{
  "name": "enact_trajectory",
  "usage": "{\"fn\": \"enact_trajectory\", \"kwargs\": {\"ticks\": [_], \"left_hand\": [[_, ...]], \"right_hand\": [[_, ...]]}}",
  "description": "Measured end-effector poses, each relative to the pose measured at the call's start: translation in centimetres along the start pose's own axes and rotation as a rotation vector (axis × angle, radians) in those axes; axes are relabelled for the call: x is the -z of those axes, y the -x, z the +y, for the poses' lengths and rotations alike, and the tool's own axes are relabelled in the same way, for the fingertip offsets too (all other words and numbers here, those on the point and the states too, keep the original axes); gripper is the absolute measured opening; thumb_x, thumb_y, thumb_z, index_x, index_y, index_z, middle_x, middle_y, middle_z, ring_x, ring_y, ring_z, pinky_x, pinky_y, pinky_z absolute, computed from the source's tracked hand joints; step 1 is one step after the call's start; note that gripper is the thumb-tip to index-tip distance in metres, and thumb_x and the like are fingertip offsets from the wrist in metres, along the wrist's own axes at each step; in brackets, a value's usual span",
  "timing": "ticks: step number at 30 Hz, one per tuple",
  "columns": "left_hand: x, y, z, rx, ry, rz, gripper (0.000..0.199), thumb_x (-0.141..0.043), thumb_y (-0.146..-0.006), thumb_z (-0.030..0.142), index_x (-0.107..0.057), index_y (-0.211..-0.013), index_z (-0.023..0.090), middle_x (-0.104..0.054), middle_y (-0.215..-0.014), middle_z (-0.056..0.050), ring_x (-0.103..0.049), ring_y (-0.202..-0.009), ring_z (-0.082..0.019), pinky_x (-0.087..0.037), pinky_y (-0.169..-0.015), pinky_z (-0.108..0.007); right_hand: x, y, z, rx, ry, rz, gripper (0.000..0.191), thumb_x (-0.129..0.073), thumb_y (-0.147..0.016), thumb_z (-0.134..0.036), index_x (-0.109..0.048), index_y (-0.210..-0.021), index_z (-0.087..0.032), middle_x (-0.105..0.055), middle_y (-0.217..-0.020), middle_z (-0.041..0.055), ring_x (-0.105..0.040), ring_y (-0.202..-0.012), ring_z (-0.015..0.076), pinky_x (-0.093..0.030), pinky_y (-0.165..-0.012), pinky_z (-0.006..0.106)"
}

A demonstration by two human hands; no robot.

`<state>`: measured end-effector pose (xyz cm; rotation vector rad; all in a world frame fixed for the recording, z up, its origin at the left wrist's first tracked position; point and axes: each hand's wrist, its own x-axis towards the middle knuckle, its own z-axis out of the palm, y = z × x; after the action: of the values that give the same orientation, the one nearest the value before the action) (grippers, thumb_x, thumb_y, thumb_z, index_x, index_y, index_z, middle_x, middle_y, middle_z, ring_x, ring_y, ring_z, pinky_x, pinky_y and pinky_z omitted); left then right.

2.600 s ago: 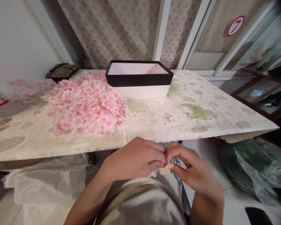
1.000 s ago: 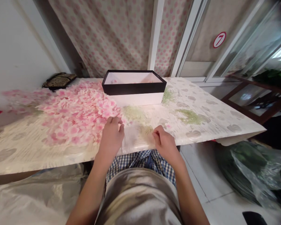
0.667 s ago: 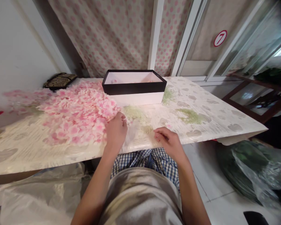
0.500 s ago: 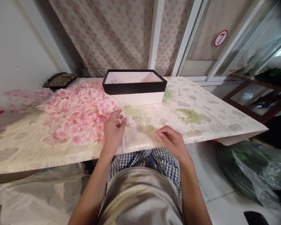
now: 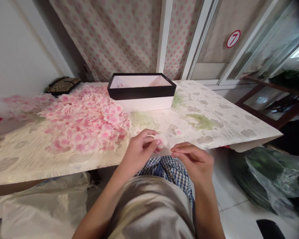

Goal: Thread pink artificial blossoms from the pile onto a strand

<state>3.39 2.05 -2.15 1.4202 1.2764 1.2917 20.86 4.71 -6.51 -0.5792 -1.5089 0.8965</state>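
Near the table's front edge, my left hand pinches a pale pink petal flower between thumb and fingers. My right hand is just to its right, thumb and fingertips pressed together; whatever is between them is too small to make out. A large heap of pink flowers covers the table left of my hands. Behind my hands stands an open box with a black rim and white sides. Thin green stems lie on the right, with more green pieces in front of the box.
The patterned cloth covers the table. A dark patterned pouch sits at the back left. Clear plastic bags with green contents are on the floor at right, and a whitish bag is below the table at left.
My left hand has moved right and toward my body, away from the flower heap, and now holds a flower. My right hand has shifted slightly right and closer to me.
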Motion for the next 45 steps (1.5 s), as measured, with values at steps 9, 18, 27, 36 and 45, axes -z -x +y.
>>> {"fn": "enact_trajectory", "kwargs": {"ticks": [9, 18, 27, 36, 45], "left_hand": [[-0.5, 1.0, 0.8, -0.095, -0.197, -0.244, 0.009, -0.051, -0.093, 0.021, -0.059, -0.095, 0.019, -0.068, -0.084, 0.0, -0.066, -0.078, -0.008, -0.049, -0.066, -0.013], [-0.1, 1.5, 1.2, -0.185, -0.39, -0.352, 0.012, -0.047, -0.095, 0.019, -0.058, -0.1, 0.021, -0.066, -0.093, 0.001, -0.062, -0.082, -0.01, -0.046, -0.074, -0.02], [3.4, -0.7, -1.2, -0.141, -0.955, 0.034, 0.013, -0.051, -0.09, 0.018, -0.061, -0.098, 0.016, -0.066, -0.101, -0.008, -0.061, -0.097, -0.025, -0.047, -0.085, -0.036], [4.0, -2.9, -4.7, -0.101, -0.985, 0.241, 0.018, -0.044, -0.085, 0.009, -0.061, -0.082, 0.014, -0.063, -0.09, -0.012, -0.06, -0.089, -0.026, -0.048, -0.081, -0.039], [3.2, -1.9, -3.3, -0.196, -0.609, 0.105, 0.012, -0.046, -0.094, 0.028, -0.055, -0.095, 0.019, -0.069, -0.084, -0.002, -0.068, -0.081, -0.015, -0.051, -0.067, -0.022]], "right_hand": [[-0.4, 0.4, -0.7, -0.017, 0.124, -0.087, 0.015, -0.067, -0.081, -0.009, -0.067, -0.082, -0.023, -0.065, -0.093, 0.0022, -0.064, -0.088, 0.016, -0.049, -0.078, 0.032], [-0.4, 0.9, -0.3, -0.126, 0.02, -0.105, 0.015, -0.065, -0.083, -0.011, -0.061, -0.086, -0.025, -0.061, -0.087, -0.001, -0.06, -0.083, 0.0135, -0.047, -0.073, 0.027], [2.0, 0.5, 0.3, -0.188, 0.086, -0.232, 0.015, -0.059, -0.085, -0.011, -0.065, -0.085, -0.025, -0.064, -0.083, -0.0012, -0.061, -0.079, 0.0111, -0.047, -0.07, 0.023], [2.7, 0.7, 0.5, -0.341, 0.084, -0.233, 0.01, -0.071, -0.08, -0.02, -0.073, -0.084, -0.029, -0.075, -0.081, -0.002, -0.07, -0.076, 0.0125, -0.053, -0.071, 0.022], [0.4, 0.6, 0.4, -0.174, 0.051, -0.233, 0.009, -0.067, -0.083, -0.017, -0.071, -0.079, -0.024, -0.071, -0.078, 0.0016, -0.067, -0.075, 0.0153, -0.053, -0.069, 0.029]]}}
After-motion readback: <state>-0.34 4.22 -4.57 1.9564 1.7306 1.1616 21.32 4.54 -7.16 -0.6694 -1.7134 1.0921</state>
